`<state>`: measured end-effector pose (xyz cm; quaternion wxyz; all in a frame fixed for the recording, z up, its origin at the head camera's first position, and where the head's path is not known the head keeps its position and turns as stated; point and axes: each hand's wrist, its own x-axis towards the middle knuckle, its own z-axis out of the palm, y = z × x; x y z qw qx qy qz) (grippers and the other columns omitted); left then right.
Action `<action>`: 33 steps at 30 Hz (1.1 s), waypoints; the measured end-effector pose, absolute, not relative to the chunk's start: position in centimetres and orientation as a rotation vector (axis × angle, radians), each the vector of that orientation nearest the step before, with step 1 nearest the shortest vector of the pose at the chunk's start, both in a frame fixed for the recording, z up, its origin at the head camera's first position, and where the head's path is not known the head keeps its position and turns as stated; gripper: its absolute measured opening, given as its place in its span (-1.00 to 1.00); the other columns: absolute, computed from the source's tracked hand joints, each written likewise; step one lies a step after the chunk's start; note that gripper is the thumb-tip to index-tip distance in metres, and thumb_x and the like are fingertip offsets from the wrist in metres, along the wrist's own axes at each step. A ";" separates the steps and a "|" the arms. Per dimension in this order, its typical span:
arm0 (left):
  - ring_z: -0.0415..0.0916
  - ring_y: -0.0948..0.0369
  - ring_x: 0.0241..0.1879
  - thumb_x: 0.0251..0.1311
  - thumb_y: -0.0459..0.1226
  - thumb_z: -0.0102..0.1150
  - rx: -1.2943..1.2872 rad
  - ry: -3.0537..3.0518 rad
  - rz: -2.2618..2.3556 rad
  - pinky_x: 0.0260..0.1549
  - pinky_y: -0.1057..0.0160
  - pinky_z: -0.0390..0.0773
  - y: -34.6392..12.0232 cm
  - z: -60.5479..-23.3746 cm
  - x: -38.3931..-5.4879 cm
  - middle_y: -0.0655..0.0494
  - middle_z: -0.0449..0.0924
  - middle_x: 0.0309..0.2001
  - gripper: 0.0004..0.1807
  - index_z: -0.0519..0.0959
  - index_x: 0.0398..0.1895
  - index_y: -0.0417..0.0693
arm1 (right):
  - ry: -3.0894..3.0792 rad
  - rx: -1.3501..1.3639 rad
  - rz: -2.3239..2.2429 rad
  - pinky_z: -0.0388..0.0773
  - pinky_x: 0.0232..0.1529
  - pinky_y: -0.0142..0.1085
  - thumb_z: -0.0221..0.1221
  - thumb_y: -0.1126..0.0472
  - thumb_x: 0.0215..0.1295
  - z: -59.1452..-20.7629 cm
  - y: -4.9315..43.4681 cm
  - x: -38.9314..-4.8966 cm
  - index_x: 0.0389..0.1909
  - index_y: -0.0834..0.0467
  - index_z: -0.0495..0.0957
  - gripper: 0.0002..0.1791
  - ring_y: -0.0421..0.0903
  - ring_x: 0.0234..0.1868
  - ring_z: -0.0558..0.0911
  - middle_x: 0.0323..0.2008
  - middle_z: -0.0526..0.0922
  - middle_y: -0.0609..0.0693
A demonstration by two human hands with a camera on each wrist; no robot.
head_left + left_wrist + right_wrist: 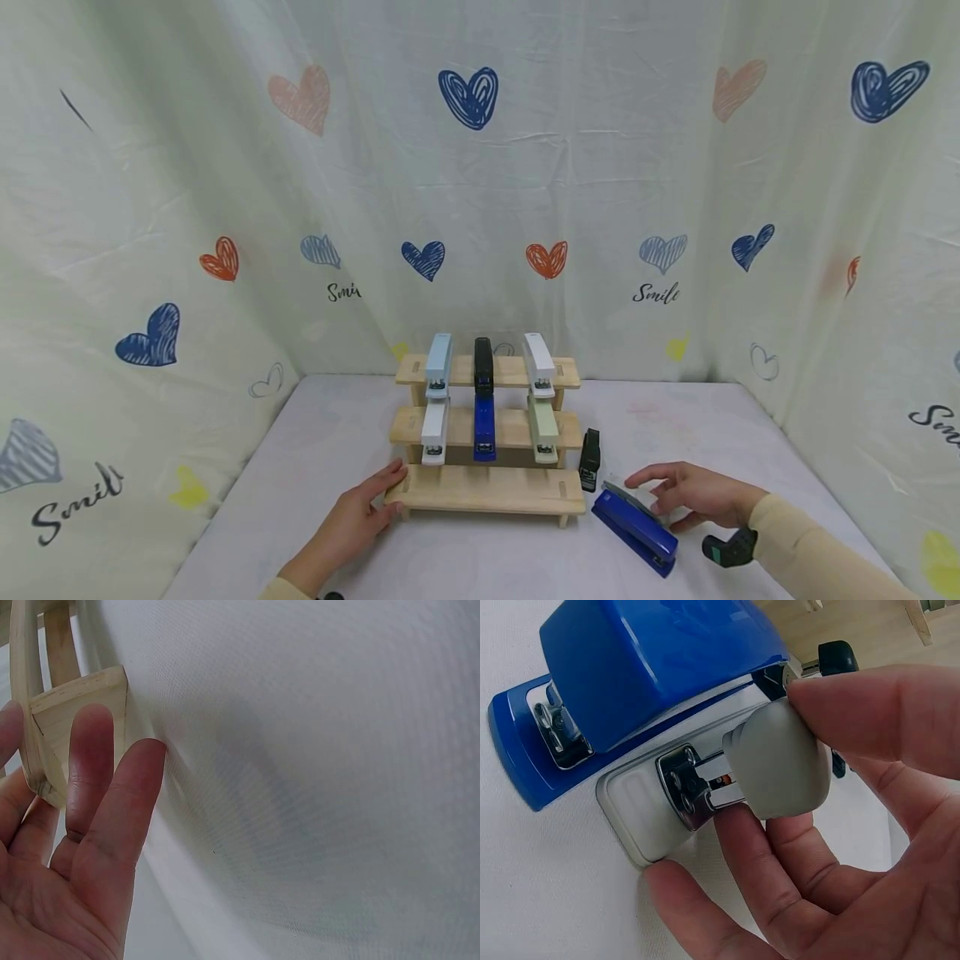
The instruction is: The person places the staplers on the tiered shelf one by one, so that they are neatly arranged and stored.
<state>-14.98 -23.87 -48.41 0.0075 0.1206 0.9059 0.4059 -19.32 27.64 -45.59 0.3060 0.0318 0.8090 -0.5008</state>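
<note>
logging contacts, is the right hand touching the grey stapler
Touching: the right wrist view shows the right hand holding the grey stapler, thumb against its upper part and a fingertip at its base's edge.

Cream sleeves, black wrist camera

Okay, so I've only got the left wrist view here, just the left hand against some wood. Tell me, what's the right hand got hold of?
Observer: The right hand grips a grey stapler.
Operator: Got it. And what's right next to that one?
Observer: A bigger blue stapler lies alongside it.
Operator: Anything up on the wooden rack?
Observer: Yes, six staplers, in two rows of three.
</note>
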 end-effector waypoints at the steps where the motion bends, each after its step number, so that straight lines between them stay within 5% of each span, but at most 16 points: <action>1: 0.40 0.35 -0.61 0.27 -0.27 0.32 0.378 2.833 1.268 -0.55 0.33 0.49 -23.9 -48.4 -15.0 -0.08 0.27 0.45 -0.42 0.45 0.36 -0.14 | 2.143 0.088 -1.325 0.56 -0.06 0.22 0.19 0.47 0.21 -45.6 27.6 -19.3 0.18 0.19 0.56 -0.52 0.19 0.02 0.57 0.21 0.42 0.34; 33: 0.38 0.35 -0.62 0.27 -0.28 0.32 0.387 2.825 1.275 -0.56 0.33 0.49 -23.8 -48.1 -14.9 -0.11 0.27 0.44 -0.42 0.46 0.35 -0.17 | 2.064 -0.052 -1.379 0.59 -0.06 0.12 0.15 0.51 0.22 -45.6 27.8 -19.6 0.17 0.26 0.55 -0.53 0.11 -0.06 0.59 0.18 0.49 0.26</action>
